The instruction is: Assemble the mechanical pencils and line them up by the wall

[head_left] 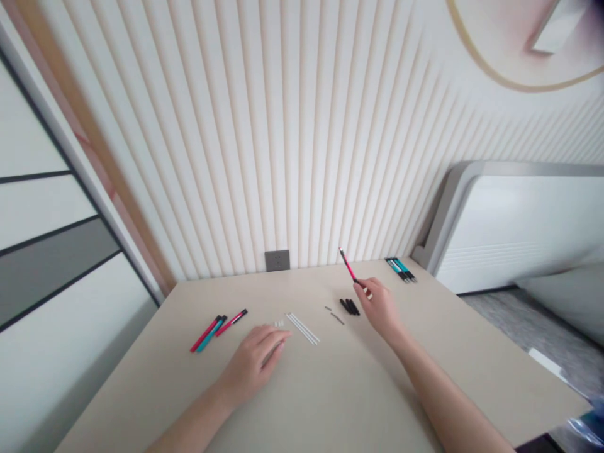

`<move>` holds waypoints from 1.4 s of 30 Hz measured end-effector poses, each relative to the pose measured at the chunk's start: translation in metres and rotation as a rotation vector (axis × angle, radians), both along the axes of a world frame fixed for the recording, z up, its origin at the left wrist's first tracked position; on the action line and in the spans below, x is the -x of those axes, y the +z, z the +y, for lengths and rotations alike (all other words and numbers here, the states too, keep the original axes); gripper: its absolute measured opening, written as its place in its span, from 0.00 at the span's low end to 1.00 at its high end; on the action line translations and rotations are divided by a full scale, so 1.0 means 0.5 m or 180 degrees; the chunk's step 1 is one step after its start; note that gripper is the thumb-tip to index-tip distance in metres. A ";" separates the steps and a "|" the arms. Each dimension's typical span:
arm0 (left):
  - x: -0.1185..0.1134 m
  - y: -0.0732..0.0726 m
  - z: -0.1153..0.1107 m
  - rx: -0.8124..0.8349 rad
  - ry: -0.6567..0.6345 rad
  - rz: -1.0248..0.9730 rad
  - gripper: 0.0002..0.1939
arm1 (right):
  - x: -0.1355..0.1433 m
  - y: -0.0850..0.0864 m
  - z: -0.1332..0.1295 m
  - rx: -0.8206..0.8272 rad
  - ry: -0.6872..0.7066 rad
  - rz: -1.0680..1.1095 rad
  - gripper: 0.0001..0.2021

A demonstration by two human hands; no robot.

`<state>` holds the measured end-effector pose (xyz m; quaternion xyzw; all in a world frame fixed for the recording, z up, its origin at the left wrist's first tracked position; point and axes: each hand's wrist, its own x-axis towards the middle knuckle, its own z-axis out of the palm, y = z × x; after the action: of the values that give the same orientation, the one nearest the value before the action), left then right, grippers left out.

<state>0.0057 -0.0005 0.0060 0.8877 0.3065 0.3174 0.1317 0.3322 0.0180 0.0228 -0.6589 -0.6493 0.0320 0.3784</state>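
My right hand (377, 307) pinches a red pen (348, 264) by its black end, holding it tilted above the table with its other end pointing up and away. My left hand (255, 363) lies on the table with fingers stretched forward and nothing seen in it. Just past its fingertips are small whitish pieces (279, 323) and several thin white refills (302, 329). Two small springs (336, 318) lie between the refills and a group of black pen grips (350, 307), which is close to my right hand. Red pen barrels (231, 323) and a teal barrel (211, 334) lie left of my left hand.
Several teal-and-black pens (401, 270) lie side by side at the table's far right corner. The beige table (311, 402) meets a ribbed wall with a dark socket (277, 260). A white cabinet (61, 352) stands left, a bed headboard (519, 220) right.
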 end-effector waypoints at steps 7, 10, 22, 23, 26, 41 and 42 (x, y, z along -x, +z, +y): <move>-0.003 0.004 0.003 -0.0367 -0.0048 0.0378 0.13 | -0.197 -0.028 0.051 0.1174 -0.1435 -0.0733 0.17; -0.001 0.003 0.007 -0.0438 -0.0061 0.0391 0.12 | -0.234 -0.042 0.063 0.1380 -0.1609 -0.0816 0.16; 0.003 -0.006 0.011 -0.0396 -0.0062 0.0498 0.12 | -0.248 -0.097 0.053 0.1424 -0.1577 -0.1000 0.16; 0.004 -0.007 0.012 -0.0397 -0.0070 0.0506 0.12 | -0.249 -0.098 0.049 0.1429 -0.1550 -0.0995 0.16; 0.005 -0.005 0.012 -0.0400 -0.0090 0.0516 0.12 | -0.252 -0.100 0.045 0.1428 -0.1527 -0.0967 0.17; 0.001 0.006 0.005 -0.0404 -0.0186 0.0544 0.11 | -0.272 -0.107 0.074 0.1282 -0.1765 -0.0849 0.17; 0.000 0.006 0.005 -0.0418 -0.0183 0.0534 0.11 | -0.274 -0.107 0.074 0.1286 -0.1765 -0.0826 0.18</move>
<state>0.0056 0.0022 0.0088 0.9263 0.2695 0.2575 0.0561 0.4690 0.0551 -0.0304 -0.8699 -0.4692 -0.0280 0.1494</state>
